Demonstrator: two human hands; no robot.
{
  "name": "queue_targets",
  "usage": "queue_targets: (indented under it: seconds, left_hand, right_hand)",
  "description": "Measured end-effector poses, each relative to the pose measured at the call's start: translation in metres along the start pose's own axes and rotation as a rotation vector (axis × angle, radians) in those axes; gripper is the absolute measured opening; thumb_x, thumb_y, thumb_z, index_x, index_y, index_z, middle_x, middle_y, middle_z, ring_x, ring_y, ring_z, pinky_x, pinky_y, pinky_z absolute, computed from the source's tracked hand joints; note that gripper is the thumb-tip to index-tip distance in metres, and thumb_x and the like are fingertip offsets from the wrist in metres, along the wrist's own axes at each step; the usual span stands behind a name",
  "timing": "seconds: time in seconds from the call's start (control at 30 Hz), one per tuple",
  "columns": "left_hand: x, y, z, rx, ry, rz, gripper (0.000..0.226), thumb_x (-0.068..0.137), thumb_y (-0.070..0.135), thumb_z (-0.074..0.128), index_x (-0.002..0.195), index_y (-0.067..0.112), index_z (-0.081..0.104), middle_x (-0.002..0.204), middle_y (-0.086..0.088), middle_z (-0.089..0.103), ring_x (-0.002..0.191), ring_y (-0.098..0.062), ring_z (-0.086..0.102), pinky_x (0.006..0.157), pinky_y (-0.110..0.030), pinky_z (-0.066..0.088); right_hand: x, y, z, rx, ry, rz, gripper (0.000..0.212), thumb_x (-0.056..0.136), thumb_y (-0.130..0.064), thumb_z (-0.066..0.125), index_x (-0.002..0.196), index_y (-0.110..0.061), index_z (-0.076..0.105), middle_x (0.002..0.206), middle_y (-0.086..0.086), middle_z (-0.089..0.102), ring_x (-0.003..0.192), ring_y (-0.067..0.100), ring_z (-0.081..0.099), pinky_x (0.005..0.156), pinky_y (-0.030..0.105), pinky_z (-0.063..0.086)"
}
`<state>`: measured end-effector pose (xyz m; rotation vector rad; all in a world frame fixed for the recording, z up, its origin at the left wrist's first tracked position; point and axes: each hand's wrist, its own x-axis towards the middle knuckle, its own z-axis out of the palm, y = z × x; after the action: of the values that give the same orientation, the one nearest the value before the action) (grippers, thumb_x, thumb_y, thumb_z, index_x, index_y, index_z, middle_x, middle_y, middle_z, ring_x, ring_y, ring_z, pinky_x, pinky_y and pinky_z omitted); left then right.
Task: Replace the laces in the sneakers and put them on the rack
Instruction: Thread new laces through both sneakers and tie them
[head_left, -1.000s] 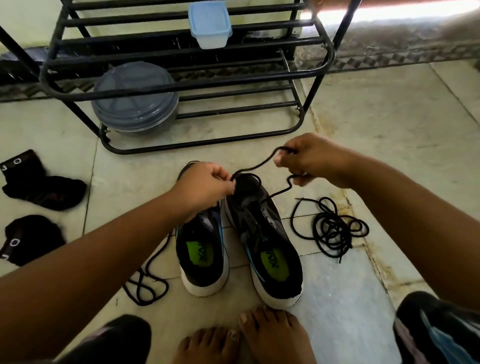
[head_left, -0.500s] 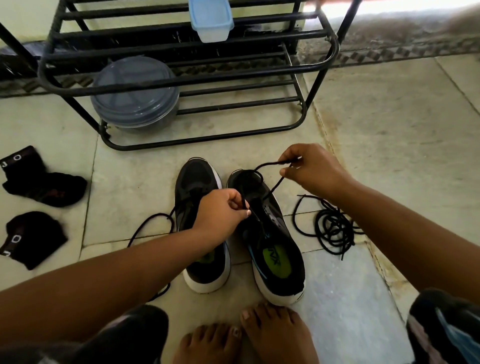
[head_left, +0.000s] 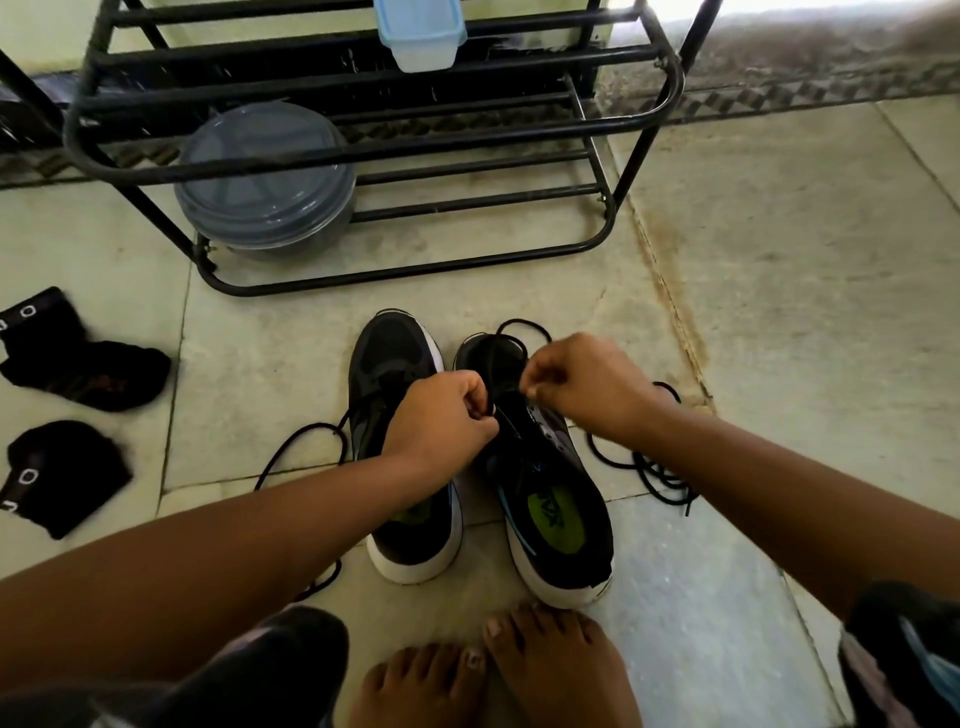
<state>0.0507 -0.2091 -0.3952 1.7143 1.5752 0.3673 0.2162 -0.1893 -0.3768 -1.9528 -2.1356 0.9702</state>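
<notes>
Two black sneakers with white soles stand side by side on the floor, toes toward the rack: the left sneaker (head_left: 395, 364) and the right sneaker (head_left: 550, 499). My left hand (head_left: 441, 415) pinches a black lace (head_left: 511, 332) over the right sneaker's eyelets. My right hand (head_left: 582, 384) pinches the same lace just above the shoe's tongue. The lace loops out past the toe. A second black lace (head_left: 649, 467) lies bundled on the floor right of the shoes. Another lace (head_left: 301, 441) trails left of the left sneaker. The black metal rack (head_left: 415, 156) stands behind.
A round grey lidded container (head_left: 265, 182) sits on the rack's lowest tier and a small blue-lidded tub (head_left: 421, 31) on an upper bar. Two black socks (head_left: 78, 364) (head_left: 57, 473) lie on the floor at left. My bare feet (head_left: 493, 670) are just behind the sneakers.
Both hands came down and together over the right sneaker; the right hand dropped from above the toe to the tongue, and the lace loop went slack past the toe.
</notes>
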Motion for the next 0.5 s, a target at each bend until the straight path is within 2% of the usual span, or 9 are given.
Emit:
queue_targets:
  seconds: [0.07,0.17,0.33,0.43,0.5]
  left_hand:
    - [0.000,0.000,0.001,0.004,-0.002,-0.002,0.017,0.076,0.014,0.071,0.067,0.018,0.057,0.064,0.000,0.064,0.061,-0.016,0.062,0.062,-0.037,0.056]
    - [0.000,-0.001,0.002,0.014,-0.017,-0.009,0.016,0.076,0.014,0.071,0.068,0.019,0.059,0.062,0.002,0.064,0.061,-0.013,0.062,0.063,-0.036,0.056]
    - [0.003,-0.004,0.003,0.035,-0.037,-0.028,0.018,0.076,0.014,0.070,0.066,0.021,0.057,0.062,0.004,0.062,0.062,-0.013,0.061,0.065,-0.035,0.055]
    - [0.004,-0.003,0.003,0.057,-0.055,-0.030,0.019,0.077,0.013,0.069,0.066,0.022,0.056,0.063,0.005,0.061,0.063,-0.013,0.060,0.061,-0.027,0.051]
    - [0.004,-0.002,0.003,0.066,-0.063,-0.033,0.019,0.077,0.012,0.069,0.066,0.022,0.056,0.063,0.005,0.059,0.064,-0.013,0.059,0.059,-0.024,0.047]
  right_hand:
    - [-0.013,-0.011,0.001,0.026,-0.162,-0.017,0.016,0.089,-0.012,0.056,0.093,-0.013,0.071,0.081,-0.006,0.062,0.075,0.008,0.056,0.068,0.020,0.043]
    - [-0.015,-0.015,0.007,0.043,-0.144,0.033,0.021,0.086,-0.007,0.056,0.096,-0.015,0.072,0.094,0.005,0.068,0.087,0.020,0.063,0.074,0.026,0.050]
    - [-0.010,-0.009,0.022,0.205,-0.122,0.169,0.027,0.084,-0.001,0.058,0.103,-0.015,0.071,0.087,-0.002,0.061,0.081,0.013,0.057,0.064,0.019,0.044]
    - [-0.013,-0.003,0.029,0.364,-0.122,0.230,0.022,0.086,-0.001,0.060,0.099,-0.013,0.071,0.077,-0.007,0.060,0.075,0.010,0.057,0.068,0.020,0.048]
    - [-0.016,-0.003,0.033,0.427,-0.127,0.247,0.017,0.087,-0.003,0.061,0.098,-0.011,0.071,0.079,-0.005,0.063,0.076,0.011,0.058,0.073,0.023,0.051]
